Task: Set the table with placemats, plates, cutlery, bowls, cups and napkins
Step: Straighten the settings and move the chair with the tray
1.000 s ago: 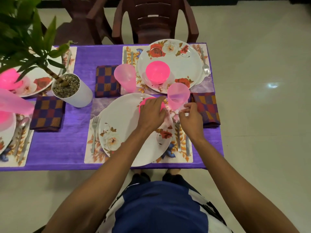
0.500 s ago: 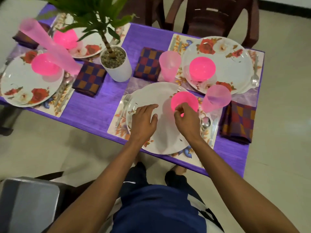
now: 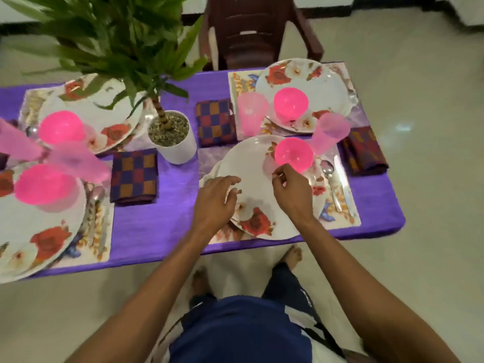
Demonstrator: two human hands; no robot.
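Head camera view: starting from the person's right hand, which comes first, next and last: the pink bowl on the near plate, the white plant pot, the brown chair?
From the right hand:
1. Pink bowl, just beyond the fingers, on the near plate's far right part.
2. White plant pot, off to the left, mid-table.
3. Brown chair, farthest, behind the table's far edge.

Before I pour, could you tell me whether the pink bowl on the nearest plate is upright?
Upright: the pink plastic bowl shows its open, empty hollow.
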